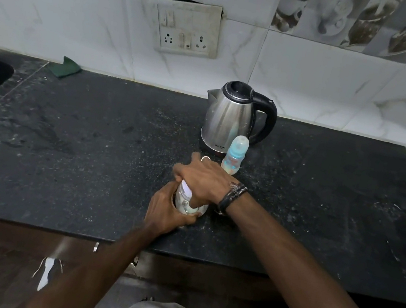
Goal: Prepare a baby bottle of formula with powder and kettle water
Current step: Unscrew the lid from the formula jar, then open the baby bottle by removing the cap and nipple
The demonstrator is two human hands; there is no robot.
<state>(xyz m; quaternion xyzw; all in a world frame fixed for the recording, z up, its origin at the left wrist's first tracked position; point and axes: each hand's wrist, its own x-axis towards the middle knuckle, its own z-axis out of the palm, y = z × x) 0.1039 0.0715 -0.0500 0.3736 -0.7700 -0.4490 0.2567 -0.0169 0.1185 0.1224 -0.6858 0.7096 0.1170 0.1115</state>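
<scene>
The task looks to be at an early step: the left hand [168, 212] grips the body of a clear powder jar [190, 201] near the front of the dark counter [77, 146], and the right hand [204, 181] has its fingers curled over the jar's white lid, probably twisting it. The baby bottle [234, 156] stands capped just in front of the steel kettle [231, 121], seemingly unfilled, so powder and water are left.

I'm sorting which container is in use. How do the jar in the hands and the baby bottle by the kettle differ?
The jar is gripped by both hands, left hand round its body, right hand over its top; the baby bottle stands untouched. The jar sits near the counter's front, the bottle beside the kettle. The bottle looks blue and capped, the jar clear with whitish contents. Both stand upright.
</scene>
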